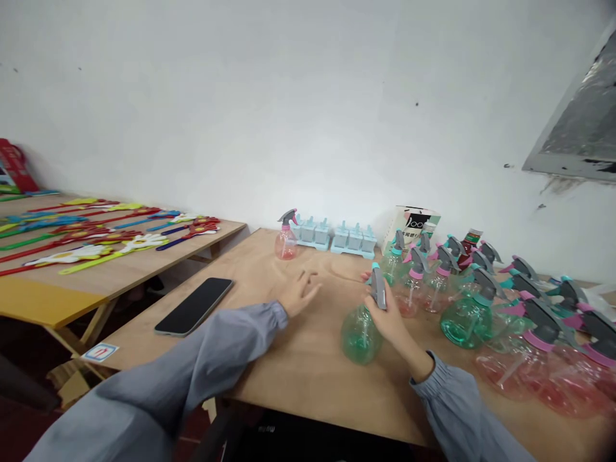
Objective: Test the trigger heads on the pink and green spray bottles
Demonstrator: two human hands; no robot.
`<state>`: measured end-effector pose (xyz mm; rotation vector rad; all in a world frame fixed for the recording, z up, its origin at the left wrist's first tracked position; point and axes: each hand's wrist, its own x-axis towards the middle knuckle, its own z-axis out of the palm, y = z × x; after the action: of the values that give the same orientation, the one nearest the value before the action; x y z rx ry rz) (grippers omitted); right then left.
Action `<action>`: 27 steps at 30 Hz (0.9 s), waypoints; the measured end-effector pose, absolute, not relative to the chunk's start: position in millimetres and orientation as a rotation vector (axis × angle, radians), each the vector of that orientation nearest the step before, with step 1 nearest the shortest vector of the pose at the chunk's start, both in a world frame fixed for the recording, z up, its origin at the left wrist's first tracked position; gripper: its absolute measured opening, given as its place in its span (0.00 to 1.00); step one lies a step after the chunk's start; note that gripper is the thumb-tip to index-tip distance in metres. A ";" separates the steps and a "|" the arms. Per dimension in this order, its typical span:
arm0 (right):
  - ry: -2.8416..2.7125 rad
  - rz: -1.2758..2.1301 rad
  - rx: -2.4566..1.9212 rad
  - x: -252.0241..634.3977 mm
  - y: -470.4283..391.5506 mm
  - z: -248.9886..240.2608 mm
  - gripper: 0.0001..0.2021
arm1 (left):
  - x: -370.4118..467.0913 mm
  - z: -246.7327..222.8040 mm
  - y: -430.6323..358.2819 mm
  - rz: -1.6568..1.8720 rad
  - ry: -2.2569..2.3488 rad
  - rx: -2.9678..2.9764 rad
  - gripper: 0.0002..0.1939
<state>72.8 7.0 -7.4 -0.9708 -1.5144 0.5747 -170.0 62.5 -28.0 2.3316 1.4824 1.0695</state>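
My right hand [386, 312] is wrapped round the grey and teal spray head of a green spray bottle [360, 337], which is close to the tabletop and slightly tilted. Nothing is in my left hand [297, 295]; its fingers are apart, low over the wooden table [298, 359]. Beyond it, a pink spray bottle [285, 242] stands upright beside pale blue popsicle moulds [312, 232]. Many green and pink spray bottles crowd the right side, among them a green one [466, 317] and a pink one [524, 366].
A black phone [195, 307] lies at the left of the table, near a small sticker [99, 352] on the corner. At the back stand a box [409, 226] and a dark red bottle [469, 247]. Another table [62, 292] at left holds colourful hand-shaped sticks.
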 end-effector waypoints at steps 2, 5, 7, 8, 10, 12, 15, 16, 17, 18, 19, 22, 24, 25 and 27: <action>-1.516 0.584 -0.962 72.3 6.4 -8.2 0.22 | -188.5 -15.9 93.0 1.075 1.727 2.233 0.25; -1.547 0.580 -0.944 69.9 4.2 -7.7 0.22 | -204.3 5.6 135.9 1.090 2.018 2.042 0.29; -1.551 0.580 -0.941 68.3 1.8 -6.5 0.22 | -207.7 18.2 161.7 1.053 2.118 1.922 0.30; -1.553 0.583 -0.943 67.8 0.5 -5.9 0.23 | -208.0 23.1 173.6 1.035 2.140 1.885 0.31; -1.563 0.590 -0.944 67.5 -2.1 -4.9 0.25 | -207.6 29.4 195.1 1.013 2.160 1.846 0.31; -1.579 0.590 -0.937 67.8 -4.0 -4.7 0.27 | -207.3 31.1 212.0 1.004 2.178 1.832 0.32; -1.581 0.569 -0.932 68.3 -4.5 -6.2 0.30 | -208.8 25.8 224.3 1.009 2.208 1.848 0.32; -1.578 0.559 -0.935 68.3 -4.2 -7.0 0.30 | -209.6 22.4 224.2 1.013 2.216 1.863 0.31; -1.574 0.549 -0.937 68.1 -3.7 -7.8 0.30 | -210.3 18.6 222.0 1.019 2.223 1.883 0.30; -1.569 0.537 -0.937 67.9 -3.2 -8.5 0.30 | -210.7 14.8 218.1 1.025 2.228 1.907 0.28; -1.565 0.527 -0.934 67.7 -2.8 -9.0 0.29 | -210.8 11.1 212.6 1.031 2.232 1.934 0.27; -1.554 0.514 -0.930 68.0 -2.2 -8.9 0.28 | -208.3 3.2 189.6 1.035 2.223 2.029 0.24; -1.535 0.524 -0.930 69.0 -2.3 -7.5 0.28 | -204.5 0.2 170.5 1.019 2.192 2.105 0.23; -1.524 0.530 -0.927 69.6 -2.3 -6.6 0.28 | -202.2 -1.2 159.7 1.008 2.170 2.139 0.22; -1.501 0.529 -0.918 70.8 -2.3 -4.7 0.27 | -196.5 -4.5 135.6 0.970 2.120 2.232 0.21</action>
<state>70.8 -2.3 -4.7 -0.9176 -1.5009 0.5293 -196.5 135.6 -4.5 2.2324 2.1202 0.9697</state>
